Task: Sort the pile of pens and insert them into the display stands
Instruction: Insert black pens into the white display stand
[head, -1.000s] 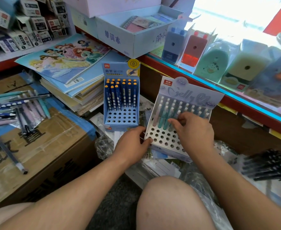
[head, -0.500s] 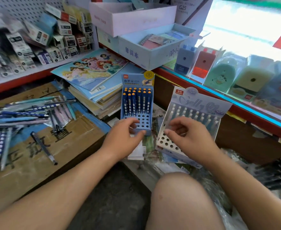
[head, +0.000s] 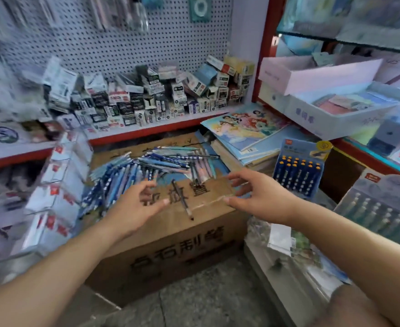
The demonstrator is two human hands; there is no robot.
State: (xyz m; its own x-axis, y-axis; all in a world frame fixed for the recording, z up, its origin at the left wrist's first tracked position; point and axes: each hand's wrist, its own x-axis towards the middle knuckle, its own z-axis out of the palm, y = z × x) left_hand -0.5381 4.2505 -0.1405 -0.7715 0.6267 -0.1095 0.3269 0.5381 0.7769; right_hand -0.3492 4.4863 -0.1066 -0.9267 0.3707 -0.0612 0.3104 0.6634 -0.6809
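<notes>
A pile of blue, teal and pink pens lies on top of a brown cardboard box. One dark pen lies apart, near the box's front edge. My left hand hovers over the box just left of that pen, fingers loosely spread and holding nothing. My right hand reaches in from the right at the same height, fingers relaxed and empty. The blue display stand with orange-topped pens stands to the right. The white display stand sits at the far right, partly cut off.
A stack of picture books lies behind the box on the right. Small stationery boxes crowd the shelf under a pegboard. White packs stand at the left. Open cartons sit on the red-edged counter. My knee shows at the bottom right.
Both hands have left the white display stand and swung left over the cardboard box. The view has turned left and up, so the pen pile is now central.
</notes>
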